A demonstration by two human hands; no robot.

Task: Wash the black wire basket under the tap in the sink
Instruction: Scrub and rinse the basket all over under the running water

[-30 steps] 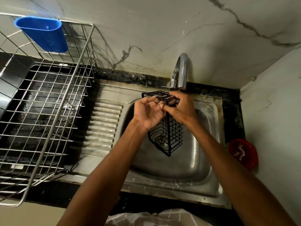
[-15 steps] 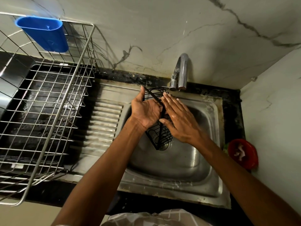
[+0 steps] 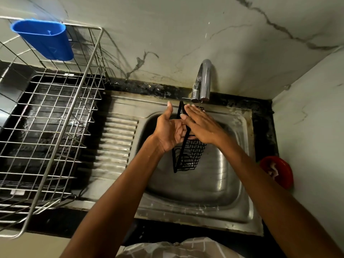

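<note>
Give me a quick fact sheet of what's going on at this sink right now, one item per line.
Activity: washing a black wire basket over the sink
Basket position: held on edge below the tap
Left hand: fingers curled round the basket frame, thumb pointing up
Right hand: flat, fingers straight, pressed against the basket's side
Left of sink: metal drying rack with a blue cup hooked on its rim
Right of sink: red dish on the counter
</note>
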